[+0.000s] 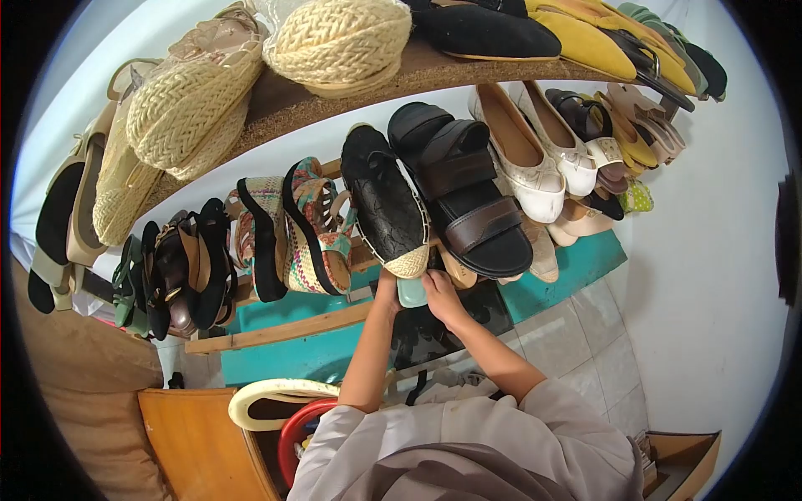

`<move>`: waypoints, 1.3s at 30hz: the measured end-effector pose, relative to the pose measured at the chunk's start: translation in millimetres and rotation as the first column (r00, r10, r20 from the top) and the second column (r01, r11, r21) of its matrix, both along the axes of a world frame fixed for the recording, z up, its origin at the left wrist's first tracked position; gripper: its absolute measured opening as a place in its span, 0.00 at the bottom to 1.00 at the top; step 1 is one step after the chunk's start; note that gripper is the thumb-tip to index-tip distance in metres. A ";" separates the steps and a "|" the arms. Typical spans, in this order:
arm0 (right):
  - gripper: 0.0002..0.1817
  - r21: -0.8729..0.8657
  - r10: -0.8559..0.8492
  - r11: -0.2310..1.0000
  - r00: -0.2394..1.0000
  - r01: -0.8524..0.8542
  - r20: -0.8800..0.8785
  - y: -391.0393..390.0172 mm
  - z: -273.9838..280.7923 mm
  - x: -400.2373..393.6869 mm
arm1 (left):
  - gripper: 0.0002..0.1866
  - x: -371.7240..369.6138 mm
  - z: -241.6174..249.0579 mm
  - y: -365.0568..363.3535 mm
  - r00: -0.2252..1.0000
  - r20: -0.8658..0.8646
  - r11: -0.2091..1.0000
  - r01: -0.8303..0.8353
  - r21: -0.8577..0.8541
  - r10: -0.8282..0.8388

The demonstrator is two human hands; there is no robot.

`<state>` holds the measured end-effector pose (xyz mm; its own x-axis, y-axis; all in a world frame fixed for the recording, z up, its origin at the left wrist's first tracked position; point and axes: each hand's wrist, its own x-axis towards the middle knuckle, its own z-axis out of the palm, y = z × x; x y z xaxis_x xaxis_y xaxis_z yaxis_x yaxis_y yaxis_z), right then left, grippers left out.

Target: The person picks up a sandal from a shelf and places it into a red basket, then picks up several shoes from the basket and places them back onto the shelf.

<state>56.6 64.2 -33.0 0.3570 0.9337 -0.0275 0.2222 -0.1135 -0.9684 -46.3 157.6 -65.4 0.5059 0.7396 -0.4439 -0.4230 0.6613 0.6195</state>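
Note:
Both hands are at the lower shelf, beneath the toe of a black espadrille (386, 196) with a woven straw tip. Between them is a pale green, round-ended object (411, 292), mostly hidden under the shoe; I cannot make out its kind. My left hand (388, 290) closes on its left side, with the fingertips hidden. On the opposite side my right hand (443, 297) grips it with curled fingers. A large black sandal with brown straps (459, 184) rests just right of the espadrille. Patterned wedge sandals (317, 225) stand to the left.
An upper wooden shelf (288, 98) holds woven shoes (338, 46) and yellow shoes (585, 42) above my hands. White flats (535, 188) line the right side. Below are a turquoise board (284, 355), a red-rimmed basin (288, 442) and a wooden cabinet (200, 442).

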 end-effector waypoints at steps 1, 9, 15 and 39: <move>0.21 -0.003 0.007 1.000 1.000 -0.007 -0.016 0.4 -1.5 0.2 | 0.20 0.4 -0.1 0.1 1.000 -0.008 1.000 0.000 0.002 0.000; 0.22 -0.091 0.033 0.995 0.988 -0.047 -0.149 -6.4 19.4 5.5 | 0.26 0.0 0.7 -0.9 0.996 -0.083 0.999 0.045 0.014 -0.044; 0.24 -0.040 0.098 0.995 0.995 -0.096 0.030 -8.8 10.7 5.4 | 0.26 -2.5 -3.3 0.4 0.998 -0.047 0.998 0.036 0.045 -0.034; 0.28 0.100 0.092 0.980 0.840 -0.171 0.535 -74.5 47.7 17.4 | 0.24 -22.2 7.2 -68.0 0.823 -0.249 0.803 -0.353 0.481 0.511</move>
<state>74.0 -10.4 14.7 0.1546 0.9528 0.2612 0.7046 0.0790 -0.7052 -68.5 89.6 -58.2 -0.0421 0.9887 -0.1437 -0.3057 0.1242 0.9440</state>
